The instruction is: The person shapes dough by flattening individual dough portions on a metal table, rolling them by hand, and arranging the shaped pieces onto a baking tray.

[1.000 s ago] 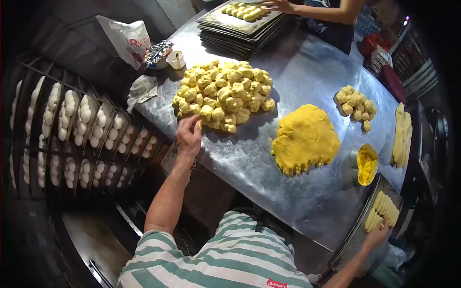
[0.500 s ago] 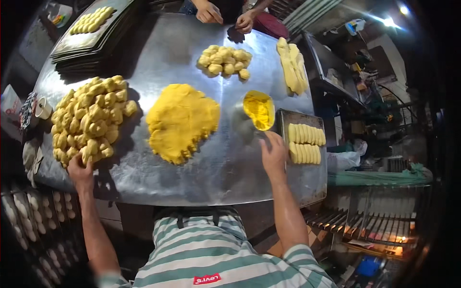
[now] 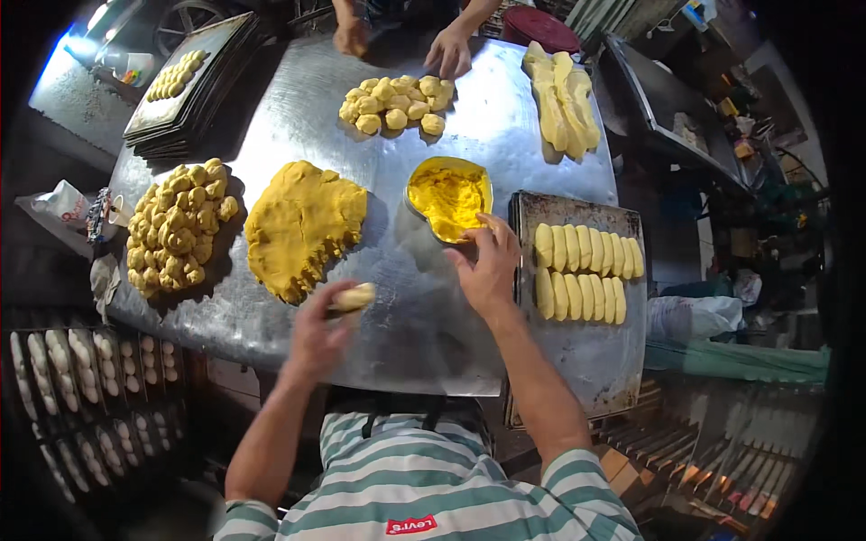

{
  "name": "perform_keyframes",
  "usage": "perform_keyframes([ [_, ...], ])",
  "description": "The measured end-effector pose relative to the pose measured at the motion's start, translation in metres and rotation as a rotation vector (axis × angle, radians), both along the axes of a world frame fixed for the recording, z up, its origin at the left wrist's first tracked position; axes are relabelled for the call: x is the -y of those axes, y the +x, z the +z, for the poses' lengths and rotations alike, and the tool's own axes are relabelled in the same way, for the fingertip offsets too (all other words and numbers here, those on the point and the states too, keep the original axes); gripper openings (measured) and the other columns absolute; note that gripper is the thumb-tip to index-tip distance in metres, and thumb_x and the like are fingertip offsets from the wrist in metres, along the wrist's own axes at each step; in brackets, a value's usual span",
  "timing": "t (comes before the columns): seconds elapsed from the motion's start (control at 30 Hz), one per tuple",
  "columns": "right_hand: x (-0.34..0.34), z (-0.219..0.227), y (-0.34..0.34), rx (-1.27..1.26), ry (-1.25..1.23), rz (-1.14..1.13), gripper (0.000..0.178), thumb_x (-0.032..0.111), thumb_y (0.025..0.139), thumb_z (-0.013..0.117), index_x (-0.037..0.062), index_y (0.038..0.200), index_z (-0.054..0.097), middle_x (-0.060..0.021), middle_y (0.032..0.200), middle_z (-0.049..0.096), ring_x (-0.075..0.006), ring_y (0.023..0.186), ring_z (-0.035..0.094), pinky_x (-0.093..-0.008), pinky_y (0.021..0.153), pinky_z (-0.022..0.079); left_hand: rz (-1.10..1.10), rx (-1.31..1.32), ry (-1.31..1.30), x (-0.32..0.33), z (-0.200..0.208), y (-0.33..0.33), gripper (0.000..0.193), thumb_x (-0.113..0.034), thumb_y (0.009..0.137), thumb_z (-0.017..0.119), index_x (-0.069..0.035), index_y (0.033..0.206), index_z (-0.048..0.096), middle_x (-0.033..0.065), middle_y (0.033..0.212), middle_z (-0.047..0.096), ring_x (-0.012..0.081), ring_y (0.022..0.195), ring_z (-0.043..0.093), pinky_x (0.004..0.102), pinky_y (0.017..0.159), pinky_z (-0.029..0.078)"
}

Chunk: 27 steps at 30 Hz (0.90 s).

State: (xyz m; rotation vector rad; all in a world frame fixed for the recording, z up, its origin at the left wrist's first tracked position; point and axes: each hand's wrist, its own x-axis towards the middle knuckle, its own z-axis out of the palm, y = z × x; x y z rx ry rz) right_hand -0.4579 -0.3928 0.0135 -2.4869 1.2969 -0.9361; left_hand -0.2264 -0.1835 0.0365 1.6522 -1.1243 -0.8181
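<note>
Yellow dough pc (image 3: pixel 360 297) is in L hand (image 3: pixel 317 335), thumb & fingers clamped on it; hand is a bit blurred. Pc is over near part of metal table (image 3: pixel 406 352), close to ragged near edge of orange-yellow slab (image 3: pixel 302 225).

R hand (image 3: pixel 492 270): thumb & fingers apart, fingers bent, tips at near rim of container (image 3: pixel 488 187). Can't tell if tips touch rim or bright yellow filling (image 3: pixel 446 194) inside. Container sits on table btwn slab & dark-edged tray (image 3: pixel 577 361).

Tray is at table's R end, w/ dough sticks (image 3: pixel 572 248) in 2 rows side by side, far half only; near half is bare, stained metal. Beyond it, long dough strips (image 3: pixel 564 99) lie flat nr far R corner.

L of slab: big heap of dough lumps (image 3: pixel 180 230), piled up; white cup (image 3: pixel 117 210) just beside it. Behind heap, stack of trays (image 3: pixel 171 113), top one w/ small dough rolls (image 3: pixel 176 77).

Far side, middle: cluster of dough balls (image 3: pixel 397 101). Co-worker's hand (image 3: pixel 449 51) is just beside it, fingers down; other co-worker hand (image 3: pixel 352 36) too blurred to read.

Lower L, off table: rack (image 3: pixel 86 383) w/ pale rolls in rows.
</note>
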Motion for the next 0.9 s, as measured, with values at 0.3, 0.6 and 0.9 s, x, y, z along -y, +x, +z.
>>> perform_keyframes([
  [0.3, -0.037, -0.007, -0.051, 0.546, 0.960, 0.119, 0.056, 0.001, 0.092, 0.076, 0.0013, 0.144, 0.056, -0.0166, 0.121, 0.073, -0.0203, 0.107, 0.073, -0.0326, 0.093, 0.057, 0.105, -0.716, 0.264, 0.089, -0.030, -0.114, 0.029, -0.013, 0.108, 0.064, 0.004, 0.131, 0.069, 0.0107, 0.112, 0.077, 0.0190, 0.091, 0.077, 0.0302, 0.076, 0.064],
  [0.6, -0.095, -0.017, -0.061, -0.575, 0.194, 0.325, 0.079, 0.043, 0.103, 0.064, 0.0082, 0.167, 0.036, -0.0163, 0.175, 0.028, -0.0358, 0.164, 0.022, -0.0549, 0.132, 0.014, 0.203, -0.459, 0.383, 0.086, -0.040, -0.117, 0.024, -0.009, 0.103, 0.064, 0.001, 0.122, 0.073, 0.0141, 0.092, 0.078, 0.0204, 0.069, 0.077, 0.0326, 0.062, 0.062],
  [0.9, -0.114, -0.007, -0.026, -0.964, 0.037, 0.334, 0.109, 0.073, 0.098, 0.052, -0.0050, 0.168, 0.022, -0.0231, 0.177, 0.021, -0.0352, 0.166, 0.014, -0.0547, 0.133, 0.009, 0.183, -0.011, 0.271, 0.069, -0.055, -0.093, 0.019, -0.013, 0.095, 0.069, -0.003, 0.109, 0.078, 0.0212, 0.086, 0.078, 0.0297, 0.065, 0.077, 0.0430, 0.062, 0.060],
])
